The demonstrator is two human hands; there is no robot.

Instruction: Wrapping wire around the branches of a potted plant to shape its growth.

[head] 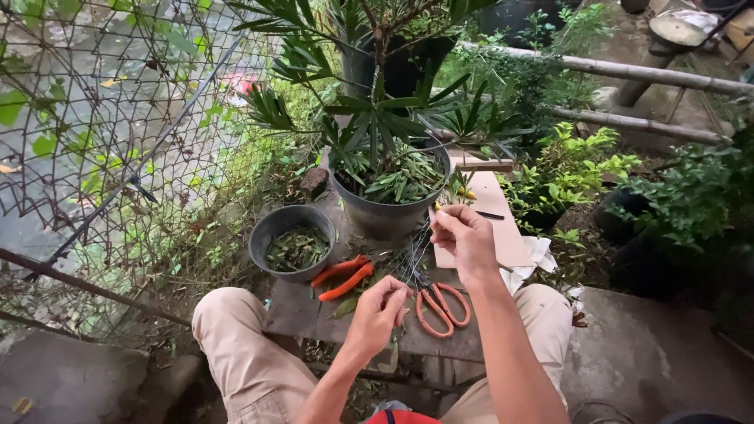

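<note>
A seated person, both knees in beige trousers flanking a low wooden worktop, works two bare hands over a thin bundle of dark wire. The right hand, at about 1 o'clock from the left, has its fingers pinched together on the upper end of the wire, close to the rim of the large pot. The left hand sits lower, its fingers closed on the lower end of the same strands, so the wire runs taut-looking between the two hands above the middle of the worktop.

Two grey pots stand on the worktop. The large pot, at 12 o'clock from the hands, holds one leafy shrub and a heap of cut leaves. The small pot, at 10 o'clock from the left hand, holds clipped leaves only.

Two orange-handled cutting tools lie flat: one pair of pruning shears just left of the left hand, touching the board near the small pot, and one pair of scissors at 3 o'clock from that hand, under the right forearm. One pale board lies behind the right hand, with one dark pen-like stick on it. A wire mesh fence fills the 9 to 11 o'clock side.
</note>
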